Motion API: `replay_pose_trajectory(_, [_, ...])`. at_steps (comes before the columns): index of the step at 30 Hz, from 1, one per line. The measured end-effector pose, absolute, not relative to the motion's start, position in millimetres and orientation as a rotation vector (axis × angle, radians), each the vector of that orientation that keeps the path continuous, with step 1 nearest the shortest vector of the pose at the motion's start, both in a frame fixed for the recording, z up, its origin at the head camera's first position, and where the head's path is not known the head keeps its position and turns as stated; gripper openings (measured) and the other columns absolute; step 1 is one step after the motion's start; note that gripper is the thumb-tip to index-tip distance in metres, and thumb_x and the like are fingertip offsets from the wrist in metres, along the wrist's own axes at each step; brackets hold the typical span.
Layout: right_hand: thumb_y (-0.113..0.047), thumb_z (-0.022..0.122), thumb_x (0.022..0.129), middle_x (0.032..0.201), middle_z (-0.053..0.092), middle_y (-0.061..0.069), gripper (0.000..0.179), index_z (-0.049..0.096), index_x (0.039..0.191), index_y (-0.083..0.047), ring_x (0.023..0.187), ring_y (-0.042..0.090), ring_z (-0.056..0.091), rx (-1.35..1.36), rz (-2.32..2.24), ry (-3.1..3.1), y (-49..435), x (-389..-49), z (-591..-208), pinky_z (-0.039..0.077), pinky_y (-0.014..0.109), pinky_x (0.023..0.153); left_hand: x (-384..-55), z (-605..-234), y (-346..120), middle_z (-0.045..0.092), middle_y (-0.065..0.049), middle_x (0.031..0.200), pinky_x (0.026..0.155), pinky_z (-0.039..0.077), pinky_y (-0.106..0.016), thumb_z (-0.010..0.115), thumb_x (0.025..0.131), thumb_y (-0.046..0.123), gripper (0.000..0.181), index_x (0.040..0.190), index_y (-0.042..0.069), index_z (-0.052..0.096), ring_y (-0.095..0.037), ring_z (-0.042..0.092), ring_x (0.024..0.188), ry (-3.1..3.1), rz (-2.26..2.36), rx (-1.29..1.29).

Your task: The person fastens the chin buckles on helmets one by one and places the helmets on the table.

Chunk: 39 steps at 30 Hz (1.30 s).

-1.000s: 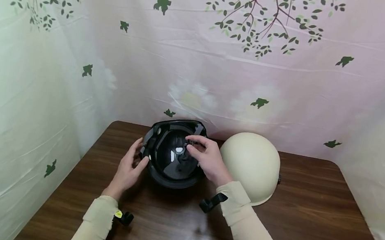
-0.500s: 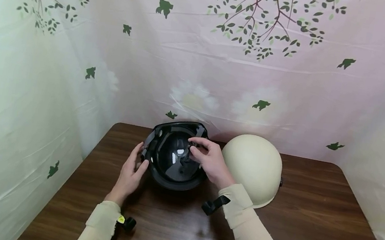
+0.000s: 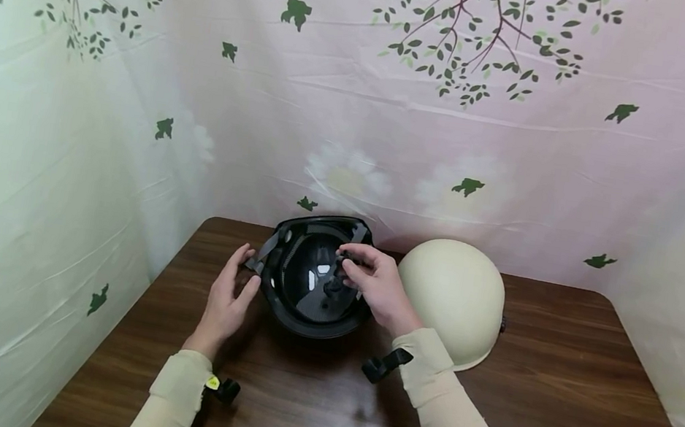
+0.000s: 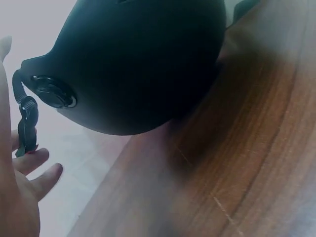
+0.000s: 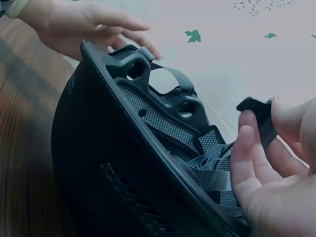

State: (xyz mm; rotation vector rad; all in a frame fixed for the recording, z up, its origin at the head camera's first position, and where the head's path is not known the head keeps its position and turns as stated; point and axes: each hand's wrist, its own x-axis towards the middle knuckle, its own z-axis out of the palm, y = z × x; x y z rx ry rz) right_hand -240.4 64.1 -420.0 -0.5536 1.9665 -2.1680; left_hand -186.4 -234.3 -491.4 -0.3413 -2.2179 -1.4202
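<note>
A black helmet [image 3: 311,325] lies upside down on the table, its padded inside facing up. Beside its left rim, my left hand [image 3: 225,308] holds a grey chin strap [image 3: 269,245] that stretches outward from the shell; a black strap adjuster [image 4: 28,116] shows against the fingers in the left wrist view. Over the helmet's right side, my right hand [image 3: 383,287] pinches a black buckle [image 5: 254,106] on a strap between thumb and fingers. Grey mesh padding [image 5: 148,116] and webbing line the shell. The helmet's underside hides where it meets the table.
A cream helmet [image 3: 450,296] sits dome up just right of the black one, close to my right wrist. The brown wooden table [image 3: 561,394] ends at a printed fabric curtain [image 3: 356,120] behind both helmets. Fabric also hangs at both sides.
My left hand has moved slightly away from the helmet's left rim, drawing the grey strap outward. The right hand stays over the helmet with the buckle, and the helmet remains in place.
</note>
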Motion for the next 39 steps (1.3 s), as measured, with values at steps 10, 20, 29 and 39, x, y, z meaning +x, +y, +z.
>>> replay_pose_trajectory(10, [-0.001,0.063,0.104,0.135,0.059,0.035,0.036,0.059,0.139,0.006,0.094,0.019,0.071,-0.528,-2.222,1.866,65.6,-239.1,-421.3,0.062,0.033,0.083,-176.7,-451.8,-218.9,0.055,-0.038,0.141,0.101,0.045,-0.010,0.059,0.096,-0.010,0.057,0.150,-0.013,0.044,-0.056,0.061,0.117,-2.050,-1.293,-0.420])
replay_pose_trajectory(20, [-0.004,0.062,0.105,0.119,0.061,0.022,0.035,0.060,0.140,0.002,0.094,0.019,0.071,-0.481,-2.204,1.856,66.1,-237.0,-423.3,0.062,0.035,0.084,-176.8,-422.3,-204.9,0.059,-0.034,0.139,0.096,0.053,-0.059,0.061,0.095,-0.006,0.057,0.149,-0.011,0.046,-0.045,0.062,0.120,-2.009,-1.275,-0.461])
replay_pose_trajectory(29, [-0.005,0.062,0.106,0.115,0.062,0.015,0.037,0.060,0.141,0.003,0.095,0.020,0.071,-0.490,-2.179,1.852,66.5,-231.8,-426.9,0.063,0.036,0.086,-186.9,-412.7,-195.8,0.059,-0.034,0.137,0.091,0.052,-0.069,0.063,0.095,-0.008,0.058,0.150,-0.011,0.043,-0.053,0.064,0.114,-2.022,-1.269,-0.532])
replay_pose_trajectory(39, [-0.003,0.063,0.104,0.113,0.063,0.015,0.033,0.063,0.137,0.001,0.096,0.021,0.073,-0.512,-2.174,1.855,65.2,-232.3,-426.3,0.063,0.039,0.087,-208.4,-421.7,-196.6,0.068,-0.022,0.133,0.086,0.060,-0.052,0.066,0.099,-0.006,0.055,0.151,0.001,0.050,-0.042,0.070,0.111,-2.081,-1.169,-0.529])
